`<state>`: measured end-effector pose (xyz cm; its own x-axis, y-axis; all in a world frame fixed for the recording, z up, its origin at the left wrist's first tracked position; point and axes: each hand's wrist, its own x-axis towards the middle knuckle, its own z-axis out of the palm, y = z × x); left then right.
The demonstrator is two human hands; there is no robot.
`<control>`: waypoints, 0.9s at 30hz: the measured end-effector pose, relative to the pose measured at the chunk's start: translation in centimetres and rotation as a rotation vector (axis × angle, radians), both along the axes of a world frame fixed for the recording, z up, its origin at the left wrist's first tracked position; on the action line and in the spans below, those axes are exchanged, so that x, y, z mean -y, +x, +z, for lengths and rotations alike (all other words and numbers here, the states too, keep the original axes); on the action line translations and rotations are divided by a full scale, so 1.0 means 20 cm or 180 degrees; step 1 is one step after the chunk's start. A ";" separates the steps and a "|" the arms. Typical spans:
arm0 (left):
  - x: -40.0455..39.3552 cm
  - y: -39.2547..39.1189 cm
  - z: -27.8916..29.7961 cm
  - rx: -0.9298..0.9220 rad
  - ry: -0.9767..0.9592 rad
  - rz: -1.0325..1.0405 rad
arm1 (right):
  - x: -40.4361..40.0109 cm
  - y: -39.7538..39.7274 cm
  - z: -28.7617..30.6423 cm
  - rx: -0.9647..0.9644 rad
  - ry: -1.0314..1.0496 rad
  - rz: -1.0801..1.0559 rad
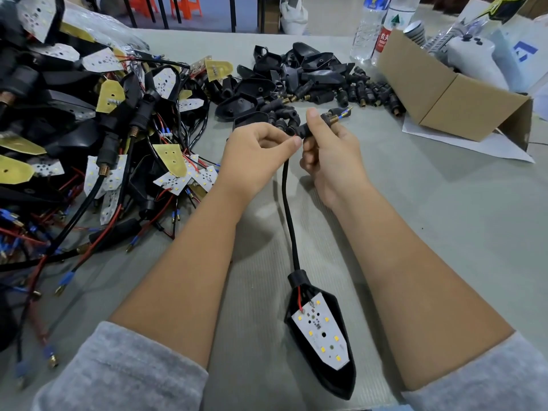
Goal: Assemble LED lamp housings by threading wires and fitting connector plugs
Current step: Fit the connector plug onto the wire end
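Note:
A black lamp housing [332,378] lies near the table's front edge with a white LED board [321,333] seated in it. A black sheathed cable [289,209] runs from the housing's neck up to my hands. My right hand [329,152] grips a black connector plug [315,126] whose brass threaded end and wire tips [341,115] stick out past the fingers to the right. My left hand [261,149] pinches the cable just where it enters the plug, thumb and forefinger together.
A tangled heap of wired LED boards and housings [89,129] fills the left side. Loose black housings and plugs [302,81] lie behind my hands. An open cardboard box [444,96] and water bottles [373,28] stand at the back right.

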<state>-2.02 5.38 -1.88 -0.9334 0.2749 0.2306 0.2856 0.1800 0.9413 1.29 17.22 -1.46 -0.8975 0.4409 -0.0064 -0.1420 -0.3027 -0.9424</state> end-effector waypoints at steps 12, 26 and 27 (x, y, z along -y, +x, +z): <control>0.00 0.00 0.00 -0.0058 -0.0043 -0.0029 | -0.01 0.00 0.00 -0.0106 0.0094 -0.0045; 0.00 0.01 0.01 0.0147 -0.0087 0.0033 | -0.02 -0.01 -0.01 -0.0210 0.0065 -0.0241; 0.00 0.01 0.01 0.0174 -0.0065 0.0005 | -0.02 -0.01 -0.01 -0.0230 0.0005 -0.0224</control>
